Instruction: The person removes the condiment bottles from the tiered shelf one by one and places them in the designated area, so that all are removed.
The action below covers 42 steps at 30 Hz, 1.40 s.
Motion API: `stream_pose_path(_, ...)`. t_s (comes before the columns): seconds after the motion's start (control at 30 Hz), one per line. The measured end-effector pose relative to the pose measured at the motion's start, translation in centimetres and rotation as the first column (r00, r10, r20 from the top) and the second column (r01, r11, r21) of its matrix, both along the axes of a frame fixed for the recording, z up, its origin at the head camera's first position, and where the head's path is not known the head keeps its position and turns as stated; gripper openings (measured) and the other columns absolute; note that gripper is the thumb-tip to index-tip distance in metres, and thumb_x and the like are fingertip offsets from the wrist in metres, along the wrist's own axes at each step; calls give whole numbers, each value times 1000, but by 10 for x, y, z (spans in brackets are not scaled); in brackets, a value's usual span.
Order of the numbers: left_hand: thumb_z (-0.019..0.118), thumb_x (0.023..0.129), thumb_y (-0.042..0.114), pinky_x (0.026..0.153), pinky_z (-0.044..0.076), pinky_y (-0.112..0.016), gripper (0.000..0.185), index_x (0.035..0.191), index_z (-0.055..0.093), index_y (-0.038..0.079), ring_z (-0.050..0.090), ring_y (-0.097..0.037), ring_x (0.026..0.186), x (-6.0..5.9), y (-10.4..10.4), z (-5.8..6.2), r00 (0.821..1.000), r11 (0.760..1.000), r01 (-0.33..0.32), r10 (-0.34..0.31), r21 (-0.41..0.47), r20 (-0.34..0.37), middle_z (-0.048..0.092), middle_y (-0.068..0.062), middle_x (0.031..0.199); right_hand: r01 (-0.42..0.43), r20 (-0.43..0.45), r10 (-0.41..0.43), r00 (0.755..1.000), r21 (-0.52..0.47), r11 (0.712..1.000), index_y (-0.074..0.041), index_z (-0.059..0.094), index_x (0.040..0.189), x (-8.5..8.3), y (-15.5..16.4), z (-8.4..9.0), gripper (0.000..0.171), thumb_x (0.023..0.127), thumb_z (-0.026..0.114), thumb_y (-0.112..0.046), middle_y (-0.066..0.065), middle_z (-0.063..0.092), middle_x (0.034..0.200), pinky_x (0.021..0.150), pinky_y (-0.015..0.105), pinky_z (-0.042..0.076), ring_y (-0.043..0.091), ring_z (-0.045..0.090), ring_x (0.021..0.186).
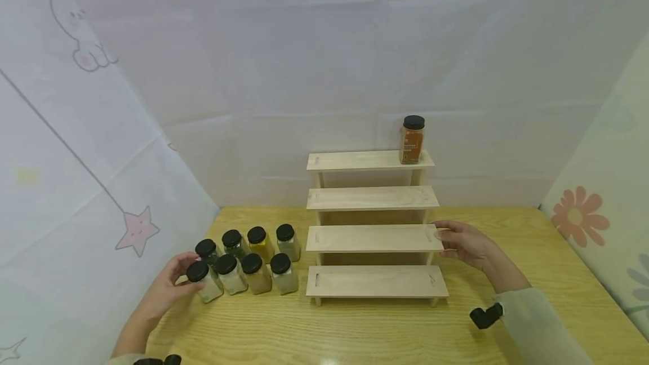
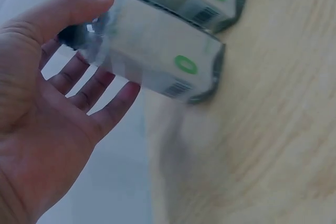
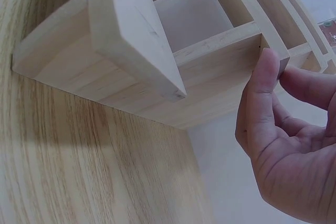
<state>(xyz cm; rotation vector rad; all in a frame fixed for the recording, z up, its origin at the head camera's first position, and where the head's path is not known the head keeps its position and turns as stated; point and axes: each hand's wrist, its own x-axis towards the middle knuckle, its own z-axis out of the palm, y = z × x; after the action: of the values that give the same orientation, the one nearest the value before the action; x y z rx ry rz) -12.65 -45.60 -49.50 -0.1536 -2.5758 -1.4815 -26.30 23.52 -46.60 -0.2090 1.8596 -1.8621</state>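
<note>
My left hand [image 1: 164, 286] sits nearest in the head view, at eight o'clock on the wooden surface [image 1: 385, 331], fingers loosely around the front-left spice jar [image 1: 204, 281] of eight. At three o'clock my right hand [image 1: 463, 243] touches the stepped rack [image 1: 372, 238], whose top shelf bears an orange jar [image 1: 412, 139].

Left wrist view: my thumb [image 2: 68, 11] rests on the jar's [image 2: 152, 51] glass, other fingers spread, released.

Right wrist view: thumb and fingers [image 3: 262, 93] pinch the rack's [image 3: 131, 56] shelf end.

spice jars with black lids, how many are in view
9: eight stand in two rows of four on the table left of the wooden rack, the left hand at the front-left jar; one orange jar tops the rack.
</note>
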Motion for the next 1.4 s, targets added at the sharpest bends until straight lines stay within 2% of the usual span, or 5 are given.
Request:
stream_pose_path(0.27,67,96,2,85,51,-15,58,146,40,11,57,-8,112,-5,-2,42,998,999,16,-15,31,-56,56,11,126,2,0,-2,1000,-8,1000,5,19,157,1,0,1,67,106,56,-17,1,53,104,81,29,57,11,57,85)
stream_pose_path(0.5,67,98,7,88,46,-12,55,147,42,12,57,-12,112,-27,19,70,993,1000,21,-20,3,-116,57,8,125,0,1,0,1000,-4,1000,6,19,156,1,0,0,66,106,55,-17,1,54,102,84,32,57,11,57,86)
stream_pose_path(0.8,68,98,10,89,51,-17,59,150,40,10,55,-22,117,-60,53,82,988,992,118,-113,36,-107,55,-5,127,1,-4,-1,1000,-10,1000,7,18,156,0,0,-2,65,106,53,-16,0,59,106,84,31,57,12,61,89)
stream_pose_path(0.97,68,99,16,91,51,-17,60,150,39,11,54,-27,120,-74,72,90,987,990,137,-134,26,-84,53,-13,131,-8,-5,8,1000,-25,1000,8,16,156,0,0,-1,65,107,52,-15,0,64,108,83,31,57,13,65,94)
stream_pose_path(1.4,68,99,21,94,49,-21,52,146,46,12,54,-29,121,-107,123,102,979,983,181,-178,23,-104,56,-13,130,-3,2,3,1000,-16,1000,8,16,157,1,-1,-1,66,107,52,-15,0,65,109,85,33,57,14,65,96)
